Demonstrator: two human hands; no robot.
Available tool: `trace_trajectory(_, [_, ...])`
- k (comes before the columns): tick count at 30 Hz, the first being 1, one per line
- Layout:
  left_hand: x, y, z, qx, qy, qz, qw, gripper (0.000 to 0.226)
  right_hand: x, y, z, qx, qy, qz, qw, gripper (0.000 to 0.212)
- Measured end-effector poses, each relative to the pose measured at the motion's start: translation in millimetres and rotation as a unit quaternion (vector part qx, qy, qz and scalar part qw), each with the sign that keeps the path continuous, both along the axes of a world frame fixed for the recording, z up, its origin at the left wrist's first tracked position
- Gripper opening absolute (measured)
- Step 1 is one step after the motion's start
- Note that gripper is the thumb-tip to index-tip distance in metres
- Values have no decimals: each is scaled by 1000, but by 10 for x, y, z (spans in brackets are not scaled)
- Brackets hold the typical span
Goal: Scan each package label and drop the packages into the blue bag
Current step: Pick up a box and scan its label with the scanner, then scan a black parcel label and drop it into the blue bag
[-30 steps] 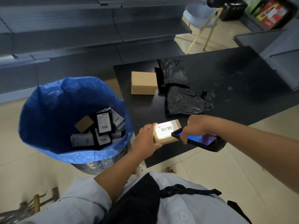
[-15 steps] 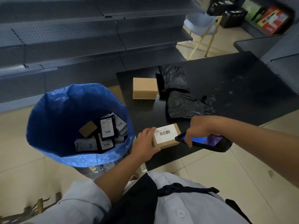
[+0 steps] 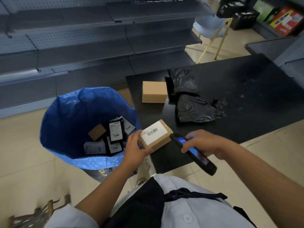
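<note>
cardboard package (image 3: 155, 135) gripped in left hand (image 3: 136, 149) fingers.

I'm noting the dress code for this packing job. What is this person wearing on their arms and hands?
Both hands, left and right, are bare: no gloves, rings or watch show. The forearms are bare too. A pale blue-grey shirt sleeve is pushed up the left arm; the right arm's sleeve is out of view. A black apron covers the buttoned shirt.

A shop or stockroom: long grey perforated metal shelving (image 3: 82, 46) lines the tiled floor (image 3: 24, 153), with boxed goods (image 3: 286, 22) and black plastic crates (image 3: 243, 18) shelved nearby.
</note>
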State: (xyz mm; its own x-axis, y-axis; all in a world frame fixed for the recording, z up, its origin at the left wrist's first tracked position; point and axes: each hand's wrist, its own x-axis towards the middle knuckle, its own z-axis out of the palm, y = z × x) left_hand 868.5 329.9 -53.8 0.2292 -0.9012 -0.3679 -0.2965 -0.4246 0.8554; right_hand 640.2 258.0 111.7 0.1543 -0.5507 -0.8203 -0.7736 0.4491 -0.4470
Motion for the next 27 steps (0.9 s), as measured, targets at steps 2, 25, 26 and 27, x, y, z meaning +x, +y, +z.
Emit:
trace_trajectory(2, [236,88,32,-2,11,64,998,80,122,168,-152,4,-53,-56,997,56])
trace_trajectory(25, [46,-150,99,175,-25,-140,974,39,-47,246,-406,-40,-186,-250,949,28])
trace_trajectory(26, [-137,-197,90,175,-29,-188,966,41,-132,235,-412,-45,-189,-269,943,26])
trace_trajectory(27, [-292,-252,77,175,-24,-230,957,41,-216,225,-415,-49,-191,-287,938,26])
